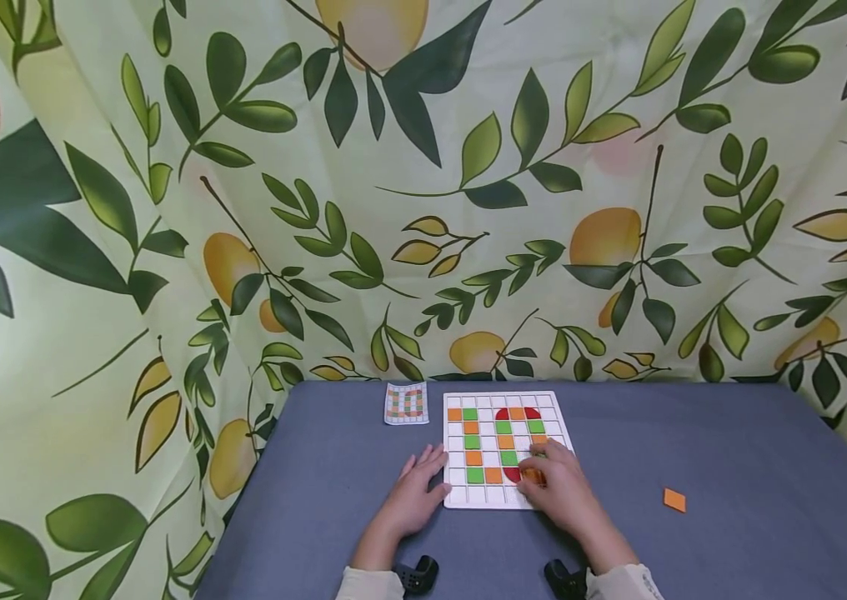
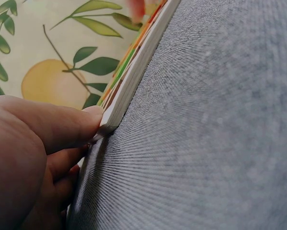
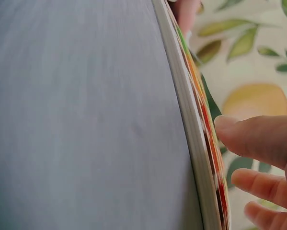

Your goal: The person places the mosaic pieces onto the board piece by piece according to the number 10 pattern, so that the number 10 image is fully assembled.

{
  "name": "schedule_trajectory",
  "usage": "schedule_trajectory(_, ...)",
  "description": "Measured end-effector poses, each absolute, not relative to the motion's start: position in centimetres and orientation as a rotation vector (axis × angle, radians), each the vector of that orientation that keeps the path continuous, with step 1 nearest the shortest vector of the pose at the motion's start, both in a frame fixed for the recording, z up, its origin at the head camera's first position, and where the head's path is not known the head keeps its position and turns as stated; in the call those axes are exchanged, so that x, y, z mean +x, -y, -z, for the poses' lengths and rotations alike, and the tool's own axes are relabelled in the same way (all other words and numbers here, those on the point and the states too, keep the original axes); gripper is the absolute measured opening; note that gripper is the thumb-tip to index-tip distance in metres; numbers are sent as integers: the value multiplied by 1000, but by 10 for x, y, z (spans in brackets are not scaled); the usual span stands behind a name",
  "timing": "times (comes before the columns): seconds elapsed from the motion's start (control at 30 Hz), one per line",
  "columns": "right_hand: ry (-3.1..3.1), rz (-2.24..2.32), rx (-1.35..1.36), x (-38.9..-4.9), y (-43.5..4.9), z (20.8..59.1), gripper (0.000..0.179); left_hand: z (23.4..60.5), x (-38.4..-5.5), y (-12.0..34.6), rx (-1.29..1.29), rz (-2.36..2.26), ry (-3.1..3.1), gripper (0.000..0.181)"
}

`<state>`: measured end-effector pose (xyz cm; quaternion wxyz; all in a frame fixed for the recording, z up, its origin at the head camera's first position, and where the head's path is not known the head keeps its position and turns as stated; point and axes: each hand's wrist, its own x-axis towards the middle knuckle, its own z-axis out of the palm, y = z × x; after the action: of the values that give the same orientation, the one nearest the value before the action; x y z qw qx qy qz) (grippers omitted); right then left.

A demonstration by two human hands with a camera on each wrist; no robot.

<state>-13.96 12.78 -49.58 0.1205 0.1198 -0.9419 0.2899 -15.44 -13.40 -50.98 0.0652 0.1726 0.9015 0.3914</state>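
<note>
A white grid board (image 1: pixel 474 497) lies on the table, with orange, green and red tiles set in its squares. My left hand (image 1: pixel 412 493) rests at the board's left side. Its thumb (image 2: pixel 74 125) touches the board's near corner in the left wrist view. Over the lower right of the board is my right hand (image 1: pixel 564 490), fingers spread apart around an orange tile (image 1: pixel 532 476). In the right wrist view, the right thumb (image 3: pixel 258 136) hovers at the tiles' edge, with nothing seen between thumb and fingers. That hand hides part of the board's right columns.
A small card (image 1: pixel 406 404) printed with a coloured grid pattern lies behind and left of the board. One loose orange tile (image 1: pixel 674 500) lies on the grey-blue table (image 1: pixel 739 442) to the right. A leaf-and-fruit patterned curtain (image 1: pixel 438 208) hangs behind the table.
</note>
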Motion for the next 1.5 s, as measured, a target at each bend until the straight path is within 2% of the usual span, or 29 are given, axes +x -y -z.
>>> schedule_trajectory(0.13,2767,-864,230,-127,-154,492,20,511,-155,134,517,-1183,-2714,53)
schedule_trajectory(0.4,2747,-729,10,-101,-217,490,33,509,-155,134,505,-1173,-2701,53)
schedule_trajectory(0.8,3036,-659,-334,-89,-299,497,75,510,-156,135,490,-1173,-2694,52)
schedule_trajectory(0.93,3053,-676,-367,-90,-303,499,74,510,-156,134,496,-1180,-2691,52)
schedule_trajectory(1.3,3037,-741,-360,-88,-301,500,53,508,-155,134,531,-1184,-2701,53)
schedule_trajectory(1.5,3045,-767,-362,-88,-302,500,52,506,-155,133,507,-1189,-2681,53)
